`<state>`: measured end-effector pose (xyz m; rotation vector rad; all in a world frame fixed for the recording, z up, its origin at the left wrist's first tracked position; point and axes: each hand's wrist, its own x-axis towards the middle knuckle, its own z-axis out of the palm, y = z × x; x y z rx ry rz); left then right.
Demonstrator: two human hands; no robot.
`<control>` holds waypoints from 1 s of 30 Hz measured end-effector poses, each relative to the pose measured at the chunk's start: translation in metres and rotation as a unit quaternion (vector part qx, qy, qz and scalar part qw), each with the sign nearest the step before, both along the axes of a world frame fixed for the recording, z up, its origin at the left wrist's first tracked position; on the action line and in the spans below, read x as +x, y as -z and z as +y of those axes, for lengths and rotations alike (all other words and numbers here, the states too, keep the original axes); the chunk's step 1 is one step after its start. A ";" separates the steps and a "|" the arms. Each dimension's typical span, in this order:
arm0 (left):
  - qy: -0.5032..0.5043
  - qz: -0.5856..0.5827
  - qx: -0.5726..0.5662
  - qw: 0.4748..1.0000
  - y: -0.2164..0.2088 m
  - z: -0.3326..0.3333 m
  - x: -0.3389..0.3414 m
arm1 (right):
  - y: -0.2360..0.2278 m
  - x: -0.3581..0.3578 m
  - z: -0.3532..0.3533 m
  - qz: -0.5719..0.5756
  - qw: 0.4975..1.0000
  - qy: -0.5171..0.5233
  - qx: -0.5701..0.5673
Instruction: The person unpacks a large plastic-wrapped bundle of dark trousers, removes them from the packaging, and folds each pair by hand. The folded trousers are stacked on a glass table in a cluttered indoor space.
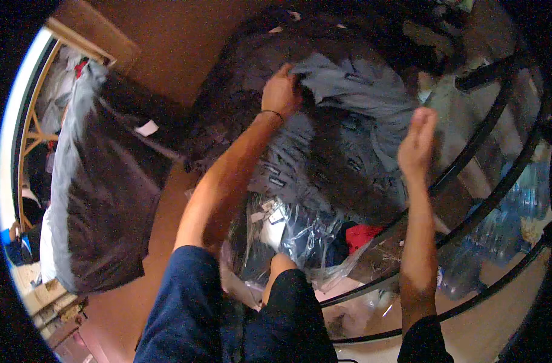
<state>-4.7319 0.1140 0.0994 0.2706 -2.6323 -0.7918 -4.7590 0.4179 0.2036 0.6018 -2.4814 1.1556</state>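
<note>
My left hand (282,92), with a thin dark band at its wrist, reaches forward into a heap of grey garments. Its fingers are closed at the edge of a lighter grey garment (342,81), which spreads to the right from them. On the right, my right hand (417,148) is raised beside the heap, its fingers stretched out and nothing visible in them. Below both hands lie more dark grey garments (348,160) with small light-coloured labels. Part of the heap's far side is lost in shadow.
Clear plastic bags (300,233) with clothing lie nearest my knees, a red item (362,236) among them. Curved black bars (487,206) cross on the right, bottles (527,190) beyond them. A dark grey garment (116,175) hangs at left beside a wooden frame (37,124).
</note>
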 end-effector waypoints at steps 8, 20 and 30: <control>0.061 0.270 0.021 0.961 -0.194 -0.095 0.233 | -0.185 0.075 0.032 -0.024 0.969 -0.227 0.091; -0.145 -0.069 -0.053 0.986 -0.143 -0.045 0.645 | -0.185 0.306 -0.105 -0.103 0.869 -0.404 0.268; -0.372 0.068 -0.087 0.922 -0.208 -0.049 0.864 | -0.192 0.505 -0.145 -0.062 0.884 -0.441 0.143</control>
